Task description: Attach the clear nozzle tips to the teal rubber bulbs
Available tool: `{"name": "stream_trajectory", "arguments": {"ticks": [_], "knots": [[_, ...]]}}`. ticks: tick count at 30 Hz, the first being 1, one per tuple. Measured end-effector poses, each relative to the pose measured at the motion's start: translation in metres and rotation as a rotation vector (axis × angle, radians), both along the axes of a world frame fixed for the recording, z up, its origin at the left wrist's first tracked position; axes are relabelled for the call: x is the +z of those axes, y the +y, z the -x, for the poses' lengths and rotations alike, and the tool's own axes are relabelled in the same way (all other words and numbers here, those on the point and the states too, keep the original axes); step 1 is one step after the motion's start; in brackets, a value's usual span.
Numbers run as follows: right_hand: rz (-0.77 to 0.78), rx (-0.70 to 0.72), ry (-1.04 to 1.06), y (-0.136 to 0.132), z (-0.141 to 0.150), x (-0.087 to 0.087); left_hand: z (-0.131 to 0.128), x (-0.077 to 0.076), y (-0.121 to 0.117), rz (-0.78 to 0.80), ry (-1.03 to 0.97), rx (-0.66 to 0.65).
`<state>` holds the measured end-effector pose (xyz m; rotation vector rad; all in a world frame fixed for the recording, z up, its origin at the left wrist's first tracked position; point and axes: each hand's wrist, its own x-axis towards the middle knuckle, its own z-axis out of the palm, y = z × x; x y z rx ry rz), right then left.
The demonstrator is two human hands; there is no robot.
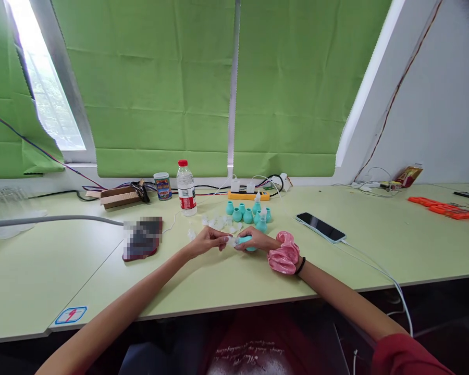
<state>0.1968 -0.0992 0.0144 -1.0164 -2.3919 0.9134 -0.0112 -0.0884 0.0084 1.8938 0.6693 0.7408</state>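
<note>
My right hand is closed around a small turquoise squeeze bulb, lying sideways above the table. At its mouth is a translucent white nozzle, pinched between the thumb and fingers of my left hand. The nozzle and bulb meet between the hands; whether they are fully joined I cannot tell. Several turquoise bulbs stand just beyond my hands, and two carry white tips, one being the near bulb. Loose translucent nozzles lie scattered behind my left hand.
A water bottle and a can stand at the back, near a yellow power strip and a cardboard box. A charging phone lies to the right. Orange tools are farther right. A dark, blurred-out object sits left.
</note>
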Motion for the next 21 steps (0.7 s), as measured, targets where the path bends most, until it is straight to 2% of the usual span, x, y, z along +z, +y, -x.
{"name": "stream_trajectory", "arguments": {"ticks": [6, 10, 13, 17, 21], "knots": [[-0.008, 0.046, 0.045, 0.003, -0.012, 0.007, -0.009, -0.001, -0.004, -0.203, 0.115, 0.078], [0.076, 0.085, 0.081, 0.009, -0.037, 0.023, -0.001, 0.004, 0.005, -0.408, 0.202, 0.254], [0.184, 0.098, 0.228, 0.018, -0.062, 0.031, 0.014, 0.007, 0.017, -0.590, 0.301, 0.415], [0.161, 0.021, 0.416, 0.030, -0.087, 0.032, 0.029, 0.001, 0.031, -0.744, 0.456, 0.493], [0.047, -0.140, 0.595, 0.036, -0.097, 0.028, 0.027, -0.013, 0.031, -0.824, 0.572, 0.424]]}}
